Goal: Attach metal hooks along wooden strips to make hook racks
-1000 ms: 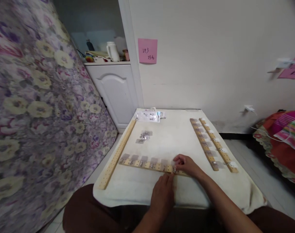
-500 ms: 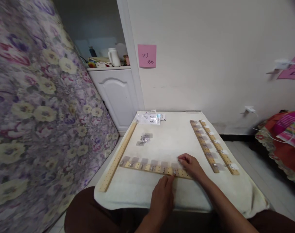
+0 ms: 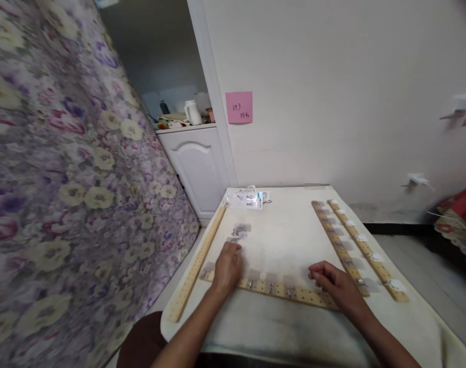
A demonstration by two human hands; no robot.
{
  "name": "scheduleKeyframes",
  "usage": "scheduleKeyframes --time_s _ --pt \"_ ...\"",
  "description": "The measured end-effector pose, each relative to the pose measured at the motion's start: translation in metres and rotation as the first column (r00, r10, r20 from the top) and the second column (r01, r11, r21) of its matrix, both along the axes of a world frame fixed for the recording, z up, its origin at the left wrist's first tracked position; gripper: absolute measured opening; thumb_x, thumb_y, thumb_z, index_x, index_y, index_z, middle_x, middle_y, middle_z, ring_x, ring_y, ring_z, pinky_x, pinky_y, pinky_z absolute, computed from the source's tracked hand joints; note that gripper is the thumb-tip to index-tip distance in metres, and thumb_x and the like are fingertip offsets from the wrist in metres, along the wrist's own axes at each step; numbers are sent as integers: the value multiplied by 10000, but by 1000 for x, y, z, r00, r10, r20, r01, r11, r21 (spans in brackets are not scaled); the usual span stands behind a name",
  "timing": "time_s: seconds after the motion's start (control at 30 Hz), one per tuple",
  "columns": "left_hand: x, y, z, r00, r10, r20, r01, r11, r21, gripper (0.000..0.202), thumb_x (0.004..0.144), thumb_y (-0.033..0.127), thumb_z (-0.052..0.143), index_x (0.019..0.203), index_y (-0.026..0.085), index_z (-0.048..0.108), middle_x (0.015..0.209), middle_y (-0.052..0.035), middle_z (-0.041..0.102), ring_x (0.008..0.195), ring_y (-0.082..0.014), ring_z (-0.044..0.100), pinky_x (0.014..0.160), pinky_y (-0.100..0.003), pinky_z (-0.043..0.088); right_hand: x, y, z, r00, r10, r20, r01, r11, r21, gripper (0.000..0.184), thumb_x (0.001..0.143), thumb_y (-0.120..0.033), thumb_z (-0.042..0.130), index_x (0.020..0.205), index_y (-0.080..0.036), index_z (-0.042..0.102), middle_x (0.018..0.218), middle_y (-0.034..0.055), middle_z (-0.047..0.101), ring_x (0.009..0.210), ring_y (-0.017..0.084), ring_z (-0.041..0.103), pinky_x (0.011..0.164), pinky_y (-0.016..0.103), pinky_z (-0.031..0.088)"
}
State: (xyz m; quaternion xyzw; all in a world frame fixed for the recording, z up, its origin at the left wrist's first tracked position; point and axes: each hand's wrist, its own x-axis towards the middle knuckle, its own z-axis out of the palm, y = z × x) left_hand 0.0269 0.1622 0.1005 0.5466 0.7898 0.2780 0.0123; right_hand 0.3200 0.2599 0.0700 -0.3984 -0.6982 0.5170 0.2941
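My left hand (image 3: 228,268) reaches over the left part of a pale wooden strip (image 3: 305,295) with rows of holes. Its fingers stretch toward a small pile of shiny silver pieces with clear plastic squares (image 3: 238,232); whether they touch it I cannot tell. Several such pieces sit spaced along the strip, one being a silver piece (image 3: 290,291) near its middle; my left hand hides part of the row. Over the strip's right end hovers my right hand (image 3: 338,286), fingers loosely curled, a gap by the thumb, nothing visible between them.
On the right lie two more holed strips, a brown strip (image 3: 334,237) with clear squares and a lighter strip (image 3: 365,248) with white round pieces. Another holed strip (image 3: 196,266) runs along the left edge. A printed clear packet (image 3: 243,200) lies at the back of the cloth-covered table (image 3: 279,327).
My left hand has left the strip's near edge and moved left and forward to the pile. My right hand has moved slightly right. The whole view has shifted.
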Motion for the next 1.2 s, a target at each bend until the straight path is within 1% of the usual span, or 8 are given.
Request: scheduleKeyframes --time_s 0.13,0.23,0.33,0.43,0.57,0.73,0.97,1.2 --pt "-42 45 0 995 87 -53 -91 994 -62 375 807 90 406 1153 175 521 1169 -75 547 1110 -185 501 974 -328 380 0 0 0 1000 -1 -23 1 1000 -5 277 777 -442 526 894 -213 628 817 54 700 715 204 607 641 308 465" --pt "-50 71 -5 991 102 -84 -111 987 -119 459 788 96 461 1238 182 480 1236 -86 518 1126 -184 492 961 -302 372 -2 0 -1 1000 -6 -10 5 1000 -6 253 772 -434 537 872 -223 635 794 41 697 711 201 607 645 304 467" --pt "-46 83 -12 987 117 -110 -133 979 -155 380 808 125 458 1176 180 531 1142 -89 549 1026 -182 537 883 -292 394 -3 0 -1 1000 1 10 -1 1000 0 225 771 -422 543 850 -230 630 768 30 685 719 202 607 656 303 469" --pt "-37 80 -18 983 119 -142 -141 977 -158 221 852 181 427 975 179 610 1043 -75 554 943 -179 546 829 -293 391 -4 -1 0 999 -1 35 0 1000 5 206 774 -416 545 831 -234 622 730 18 665 699 199 599 647 300 463" --pt "-26 62 -19 987 48 -156 -69 989 -134 184 862 206 435 831 184 615 943 -46 569 906 -169 537 804 -277 379 -4 -3 3 1000 12 26 -12 1000 -20 197 778 -407 538 828 -233 616 713 12 653 694 195 593 642 292 463" --pt "-23 48 -10 992 -36 -118 29 998 -61 169 841 173 430 823 194 597 863 -8 605 845 -141 554 763 -242 396 -1 -6 14 1000 9 22 -9 1000 -9 209 776 -406 531 829 -221 614 737 12 660 708 190 595 643 277 457" --pt "-34 52 -2 996 -2 -87 2 1000 3 213 807 131 394 866 180 593 858 -15 615 822 -143 571 749 -252 422 2 -9 21 1000 9 19 -9 1000 4 201 778 -385 524 831 -210 609 724 4 651 689 175 577 640 266 438" --pt "-7 59 -7 984 -79 -160 70 995 -64 177 787 151 483 873 197 631 916 -54 594 949 -207 518 850 -338 373 0 -6 18 1000 1 22 -1 1000 2 176 784 -363 516 827 -212 595 708 -2 637 672 169 566 618 261 419"
